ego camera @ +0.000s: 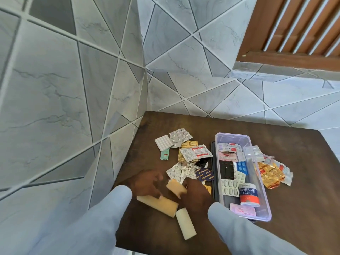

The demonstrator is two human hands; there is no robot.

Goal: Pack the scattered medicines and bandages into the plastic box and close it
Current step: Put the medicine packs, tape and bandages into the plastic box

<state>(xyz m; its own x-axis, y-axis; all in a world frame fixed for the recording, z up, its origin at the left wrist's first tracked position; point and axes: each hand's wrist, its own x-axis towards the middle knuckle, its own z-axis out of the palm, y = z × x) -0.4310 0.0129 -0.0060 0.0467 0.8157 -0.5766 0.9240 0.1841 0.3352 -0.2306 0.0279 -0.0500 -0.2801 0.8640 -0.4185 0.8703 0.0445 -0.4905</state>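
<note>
An open clear plastic box [232, 134] stands on a dark wooden table [298, 203] and holds blister strips, sachets and an adhesive tape roll [249, 195]. Left of it lies a scattered pile of blister strips [191, 153]. My left hand [145, 183] curls over the end of a long tan bandage roll [160, 205]. My right hand [196, 196] pinches a short tan bandage roll [176, 186] just beside the left fingers. A white bandage roll [185, 224] lies loose near the table's front edge. Both hands are blurred.
Crumpled orange and white foil packets [270, 174] lie right of the box. A clear plastic piece [251, 153] leans across the box's right rim. Tiled walls close in on the table's left and far sides. A wooden slatted door [298, 30] is at the upper right.
</note>
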